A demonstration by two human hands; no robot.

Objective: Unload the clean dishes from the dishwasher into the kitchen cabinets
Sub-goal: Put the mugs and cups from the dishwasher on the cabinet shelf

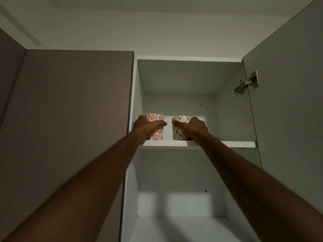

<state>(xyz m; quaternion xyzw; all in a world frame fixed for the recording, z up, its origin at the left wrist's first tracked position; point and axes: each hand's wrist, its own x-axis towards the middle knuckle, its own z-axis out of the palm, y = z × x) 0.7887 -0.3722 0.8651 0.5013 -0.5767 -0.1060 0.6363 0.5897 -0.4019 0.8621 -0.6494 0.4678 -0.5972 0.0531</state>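
Both arms up: left hand (146, 125) grips the red-flowered cup (157, 126), right hand (194, 127) the brown-patterned cup (180, 128), both seemingly standing on the upper cabinet shelf (227, 144), side by side, apart to avoid knocking.

Left hand (147, 126) gripping red-flowered cup (155, 127), right hand (194, 127) gripping brown-patterned cup (180, 128) — both on upper shelf (227, 144)

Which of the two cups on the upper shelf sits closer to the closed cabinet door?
The red-flowered cup, gripped by the left hand. The brown-patterned cup, in the right hand, stands farther right.
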